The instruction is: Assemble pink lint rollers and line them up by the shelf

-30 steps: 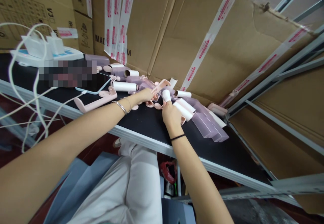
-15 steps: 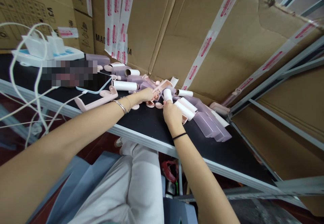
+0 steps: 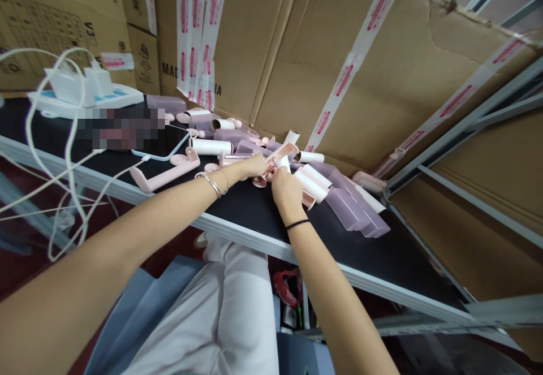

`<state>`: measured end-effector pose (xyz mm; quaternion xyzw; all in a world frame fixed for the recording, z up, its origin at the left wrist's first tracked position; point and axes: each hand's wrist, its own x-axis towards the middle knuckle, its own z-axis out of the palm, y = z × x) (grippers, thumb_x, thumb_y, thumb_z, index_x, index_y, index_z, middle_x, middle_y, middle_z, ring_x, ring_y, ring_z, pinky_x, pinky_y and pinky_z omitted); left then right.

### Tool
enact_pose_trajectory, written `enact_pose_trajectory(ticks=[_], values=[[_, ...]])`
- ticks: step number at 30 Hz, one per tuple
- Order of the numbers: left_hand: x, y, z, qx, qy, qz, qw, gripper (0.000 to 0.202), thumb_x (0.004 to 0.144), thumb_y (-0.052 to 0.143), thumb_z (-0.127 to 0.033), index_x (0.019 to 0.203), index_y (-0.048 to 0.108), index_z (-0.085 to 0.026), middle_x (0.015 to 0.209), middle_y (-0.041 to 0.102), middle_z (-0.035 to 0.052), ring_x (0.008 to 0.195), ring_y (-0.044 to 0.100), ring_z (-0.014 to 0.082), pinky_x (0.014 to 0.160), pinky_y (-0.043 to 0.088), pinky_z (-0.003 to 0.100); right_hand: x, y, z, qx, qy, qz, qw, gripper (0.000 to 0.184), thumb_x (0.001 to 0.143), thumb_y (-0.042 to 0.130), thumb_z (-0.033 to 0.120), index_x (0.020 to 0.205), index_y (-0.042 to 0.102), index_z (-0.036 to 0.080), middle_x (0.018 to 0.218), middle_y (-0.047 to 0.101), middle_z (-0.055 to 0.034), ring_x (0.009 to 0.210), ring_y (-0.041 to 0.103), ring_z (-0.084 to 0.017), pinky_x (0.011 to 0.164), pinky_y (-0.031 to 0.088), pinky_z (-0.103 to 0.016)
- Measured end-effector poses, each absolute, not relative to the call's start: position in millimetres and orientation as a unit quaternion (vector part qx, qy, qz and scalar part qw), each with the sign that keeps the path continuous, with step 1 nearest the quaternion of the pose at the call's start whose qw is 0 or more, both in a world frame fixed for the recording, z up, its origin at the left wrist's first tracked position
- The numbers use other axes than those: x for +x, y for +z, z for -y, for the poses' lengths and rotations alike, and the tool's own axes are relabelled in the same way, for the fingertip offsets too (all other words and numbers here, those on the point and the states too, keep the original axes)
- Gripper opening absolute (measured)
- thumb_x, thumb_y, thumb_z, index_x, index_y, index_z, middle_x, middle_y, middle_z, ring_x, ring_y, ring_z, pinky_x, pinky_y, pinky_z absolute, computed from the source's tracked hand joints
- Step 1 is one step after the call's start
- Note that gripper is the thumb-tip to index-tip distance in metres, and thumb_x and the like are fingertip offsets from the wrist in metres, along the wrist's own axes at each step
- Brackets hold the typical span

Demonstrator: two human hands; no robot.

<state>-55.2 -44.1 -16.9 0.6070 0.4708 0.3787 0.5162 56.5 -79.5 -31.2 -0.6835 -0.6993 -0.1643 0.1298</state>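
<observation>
My left hand point(image 3: 255, 166) is closed on a pink plastic lint-roller holder point(image 3: 288, 151), which slants up to the right. Right beside it, my right hand point(image 3: 287, 192) grips a short white lint-roller roll point(image 3: 283, 163) that meets the holder. Whether the roll is seated inside it, I cannot tell. Small round pink caps lie under my left hand, partly hidden by the fingers. Close to my right hand are more white rolls point(image 3: 313, 185) and a pink holder piece point(image 3: 309, 199).
Purple translucent covers point(image 3: 348, 210) lie to the right on the black shelf point(image 3: 237, 211). At the left are another pink holder point(image 3: 169, 177), a phone with a cable point(image 3: 165, 142), and a white power strip point(image 3: 121, 97) with looping cords. Cardboard point(image 3: 271, 52) walls the back.
My hands have come together: the white roll and the pink holder, apart before, now meet. My left hand has moved right, and the view has shifted slightly.
</observation>
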Motion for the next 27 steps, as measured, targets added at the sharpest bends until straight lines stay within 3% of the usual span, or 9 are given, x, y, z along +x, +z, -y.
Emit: enact_pose_trajectory(ticks=[5, 10, 14, 18, 20, 23, 27], values=[[-62, -17, 35, 0.63, 0.37, -0.474, 0.492, 0.011, 0.075, 0.056, -0.008, 0.066, 0.052, -0.013, 0.048, 0.05, -0.0031, 0.036, 0.041, 0.0056, 0.037, 0.031, 0.018, 58, -32, 88, -0.689, -0.177, 0.689, 0.138, 0.039, 0.096, 0.022, 0.035, 0.099, 0.054, 0.012, 0.084, 0.069, -0.0144, 0.074, 0.068, -0.022, 0.062, 0.048, -0.027], [-66, -19, 27, 0.613, 0.375, -0.515, 0.467, 0.013, 0.08, 0.056, -0.019, 0.07, 0.051, -0.015, 0.049, 0.051, -0.0023, 0.038, 0.047, 0.0081, 0.039, 0.035, 0.018, 73, -15, 100, -0.718, -0.133, 0.665, 0.156, 0.038, 0.095, 0.025, 0.036, 0.096, 0.056, 0.014, 0.086, 0.068, -0.014, 0.076, 0.066, -0.022, 0.064, 0.045, -0.028], [-67, -15, 31, 0.618, 0.394, -0.489, 0.473, 0.017, 0.085, 0.049, -0.022, 0.069, 0.051, -0.014, 0.054, 0.053, -0.0007, 0.041, 0.049, 0.0078, 0.042, 0.038, 0.019, 89, -6, 100, -0.725, -0.101, 0.634, 0.251, 0.039, 0.096, 0.02, 0.033, 0.098, 0.055, 0.016, 0.087, 0.068, -0.0107, 0.078, 0.063, -0.019, 0.065, 0.039, -0.025], [-67, -9, 35, 0.666, 0.386, -0.477, 0.424, 0.024, 0.083, 0.053, -0.035, 0.07, 0.049, -0.015, 0.059, 0.054, 0.0008, 0.046, 0.051, 0.009, 0.045, 0.039, 0.019, 99, -3, 102, -0.705, -0.116, 0.596, 0.366, 0.033, 0.095, 0.022, 0.029, 0.099, 0.052, 0.015, 0.091, 0.066, -0.0099, 0.078, 0.06, -0.018, 0.063, 0.035, -0.023], [-67, -7, 36, 0.685, 0.384, -0.504, 0.361, 0.026, 0.084, 0.05, -0.041, 0.081, 0.05, -0.016, 0.067, 0.059, 0.0033, 0.053, 0.055, 0.0121, 0.05, 0.042, 0.021, 106, 3, 101, -0.697, -0.126, 0.577, 0.406, 0.029, 0.094, 0.026, 0.029, 0.099, 0.051, 0.016, 0.092, 0.066, -0.0094, 0.08, 0.059, -0.018, 0.064, 0.035, -0.023], [-68, -6, 38, 0.747, 0.353, -0.538, 0.163, 0.037, 0.09, 0.034, -0.044, 0.099, 0.051, -0.013, 0.091, 0.065, 0.0125, 0.081, 0.062, 0.021, 0.069, 0.046, 0.028, 133, 22, 95, -0.712, -0.138, 0.548, 0.418, 0.028, 0.091, 0.032, 0.033, 0.099, 0.054, 0.016, 0.091, 0.066, -0.0087, 0.079, 0.059, -0.019, 0.066, 0.036, -0.024], [-67, -10, 38, 0.804, 0.267, -0.53, -0.032, 0.042, 0.091, 0.03, -0.04, 0.104, 0.056, -0.011, 0.106, 0.063, 0.0175, 0.099, 0.059, 0.0276, 0.085, 0.042, 0.036, 210, 49, 75, -0.749, -0.187, 0.495, 0.398, 0.034, 0.09, 0.031, 0.029, 0.101, 0.061, 0.015, 0.096, 0.066, -0.0133, 0.085, 0.059, -0.021, 0.071, 0.037, -0.027]])
